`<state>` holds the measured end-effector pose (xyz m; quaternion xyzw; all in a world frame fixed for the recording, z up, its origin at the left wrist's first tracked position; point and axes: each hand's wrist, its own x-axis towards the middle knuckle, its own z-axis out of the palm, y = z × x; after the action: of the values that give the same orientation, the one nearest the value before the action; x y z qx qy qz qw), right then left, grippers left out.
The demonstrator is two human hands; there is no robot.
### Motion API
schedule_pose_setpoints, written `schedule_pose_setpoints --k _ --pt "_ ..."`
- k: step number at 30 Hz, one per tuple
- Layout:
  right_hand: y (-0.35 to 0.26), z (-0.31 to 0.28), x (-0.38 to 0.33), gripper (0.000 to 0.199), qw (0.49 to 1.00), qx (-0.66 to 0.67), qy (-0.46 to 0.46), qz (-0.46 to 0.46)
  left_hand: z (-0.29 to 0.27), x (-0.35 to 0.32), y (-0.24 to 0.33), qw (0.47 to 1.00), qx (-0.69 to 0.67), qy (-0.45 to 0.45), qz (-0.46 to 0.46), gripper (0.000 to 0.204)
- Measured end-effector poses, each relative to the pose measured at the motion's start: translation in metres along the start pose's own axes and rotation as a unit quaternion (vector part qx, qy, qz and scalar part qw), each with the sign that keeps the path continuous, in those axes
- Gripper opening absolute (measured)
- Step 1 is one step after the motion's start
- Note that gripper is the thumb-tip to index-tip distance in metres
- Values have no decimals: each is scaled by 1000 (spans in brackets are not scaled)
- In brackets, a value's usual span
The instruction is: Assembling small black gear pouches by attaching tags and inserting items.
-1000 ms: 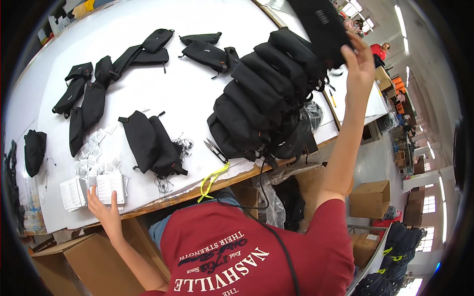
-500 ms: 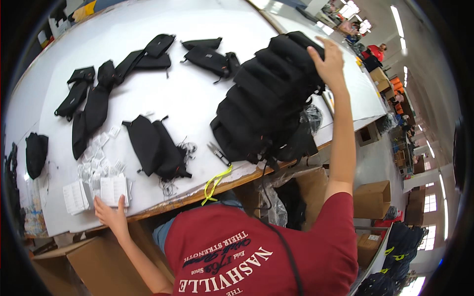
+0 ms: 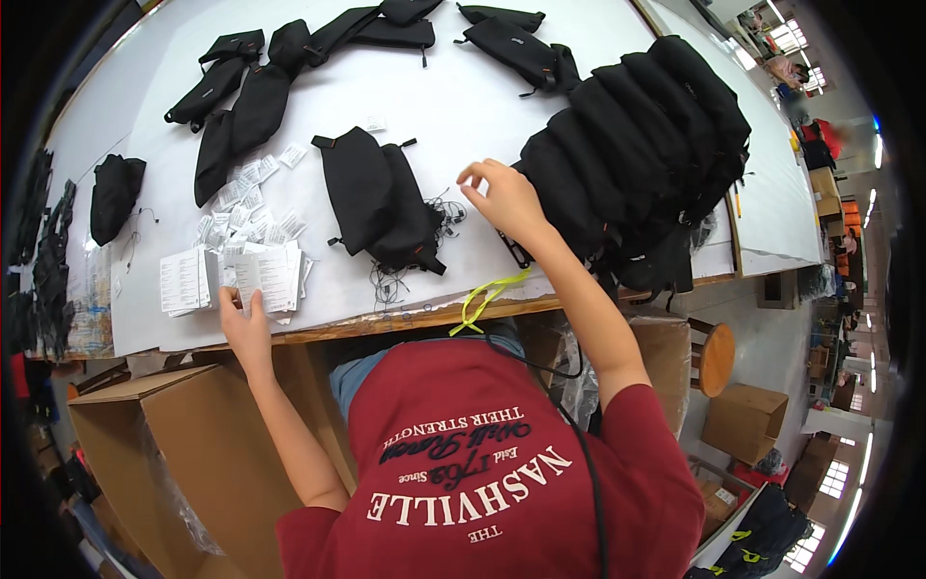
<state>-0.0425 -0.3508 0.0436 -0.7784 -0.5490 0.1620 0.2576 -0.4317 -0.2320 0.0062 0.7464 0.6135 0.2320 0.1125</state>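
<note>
My left hand (image 3: pixel 247 326) is at the table's near left edge, thumb and fingers closed on the near edge of a white printed leaflet (image 3: pixel 270 275) on a stack. A second leaflet stack (image 3: pixel 185 280) lies beside it, with loose white labels (image 3: pixel 246 198) heaped behind. My right hand (image 3: pixel 509 201) hovers over the table with fingers bent and apart, holding nothing. It is between a pair of black pouches (image 3: pixel 371 198) and a large row of black pouches (image 3: pixel 627 145) leaning on each other. Dark-handled snips (image 3: pixel 514 249) are partly hidden by my right forearm.
More black pouches (image 3: pixel 256 106) lie across the far side of the white table (image 3: pixel 386 92). Black cords (image 3: pixel 446 214) and a yellow-green strap (image 3: pixel 482 299) lie near the front edge. Cardboard boxes (image 3: pixel 222 444) stand below; a round wooden stool (image 3: pixel 716 359) is at right.
My right hand has left the top of the pouch row and come down leftward, toward the pouch pair. My left hand stays at the leaflets. The whole view has shifted.
</note>
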Motion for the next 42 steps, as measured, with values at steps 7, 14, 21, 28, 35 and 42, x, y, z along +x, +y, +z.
schedule_pose_setpoints --k 7,14,21,28,35,42 --pt "14 44 32 14 996 -82 -24 -33 -16 -18 20 917 -389 -22 -91 22" --pt "13 47 18 13 1000 -11 3 -23 -19 -26 46 804 -557 -40 -204 54" --pt "2 21 29 15 965 240 98 32 -26 -29 77 764 -606 -57 -216 58" --pt "-59 -47 19 9 814 581 7 -20 -19 -46 87 824 -545 -110 -109 80" --pt "-63 -41 9 18 901 431 43 -40 -22 -43 105 788 -569 -195 -137 52" --pt "-101 -55 -31 18 884 453 55 -100 -24 -52 117 698 -670 -238 -81 32"
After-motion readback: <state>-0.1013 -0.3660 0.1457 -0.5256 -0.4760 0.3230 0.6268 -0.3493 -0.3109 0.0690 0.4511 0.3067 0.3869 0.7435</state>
